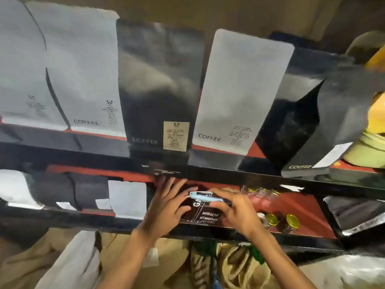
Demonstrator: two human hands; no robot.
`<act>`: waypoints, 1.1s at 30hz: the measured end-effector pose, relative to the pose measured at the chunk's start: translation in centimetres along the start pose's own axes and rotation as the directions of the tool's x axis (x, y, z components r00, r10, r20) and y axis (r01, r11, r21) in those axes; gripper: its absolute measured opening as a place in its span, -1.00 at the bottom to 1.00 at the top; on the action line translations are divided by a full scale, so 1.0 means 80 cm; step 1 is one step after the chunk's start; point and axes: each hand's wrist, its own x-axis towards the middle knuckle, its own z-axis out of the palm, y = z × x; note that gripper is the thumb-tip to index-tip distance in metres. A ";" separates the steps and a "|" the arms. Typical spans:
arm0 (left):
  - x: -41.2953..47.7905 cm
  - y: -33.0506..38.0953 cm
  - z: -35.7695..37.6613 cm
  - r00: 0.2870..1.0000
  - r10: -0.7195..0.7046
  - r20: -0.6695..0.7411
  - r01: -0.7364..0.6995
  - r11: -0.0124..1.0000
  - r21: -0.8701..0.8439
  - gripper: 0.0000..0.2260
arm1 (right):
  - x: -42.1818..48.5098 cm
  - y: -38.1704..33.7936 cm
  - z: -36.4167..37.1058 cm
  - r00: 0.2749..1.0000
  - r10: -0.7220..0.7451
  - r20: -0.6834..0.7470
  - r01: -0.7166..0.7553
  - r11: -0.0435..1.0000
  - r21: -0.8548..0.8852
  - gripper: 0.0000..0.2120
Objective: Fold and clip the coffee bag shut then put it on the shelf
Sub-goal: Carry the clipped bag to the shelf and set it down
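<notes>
A small black coffee bag (205, 213) with white lettering stands on the lower shelf (302, 207), whose surface is red. A light blue clip (201, 196) is clamped along the bag's folded top edge. My left hand (168, 205) lies flat against the bag's left side with its fingers spread. My right hand (231, 207) wraps around the bag's right side, thumb at the front just under the clip. The hands cover the bag's edges.
Tall white and black coffee bags (158, 86) line the upper shelf (229, 151). Further bags (127, 197) stand left of the small bag on the lower shelf. Small gold-lidded jars (291, 221) sit close on the right. A foil bag (354, 213) lies at far right.
</notes>
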 end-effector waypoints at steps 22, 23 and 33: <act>0.024 -0.077 0.030 0.982 -0.186 -0.015 0.186 0.983 -0.001 -0.61 | 0.051 0.103 0.083 0.994 -0.111 0.002 0.110 0.989 0.096 -0.71; 0.025 -0.078 0.029 0.984 -0.176 -0.003 0.176 0.984 0.001 -0.61 | 0.054 0.103 0.083 0.994 -0.106 0.019 0.104 0.990 0.094 -0.72; 0.027 -0.077 0.026 0.977 -0.211 0.025 0.213 0.973 -0.090 -0.64 | 0.048 0.107 0.093 0.991 -0.127 -0.044 0.125 0.991 -0.051 -0.61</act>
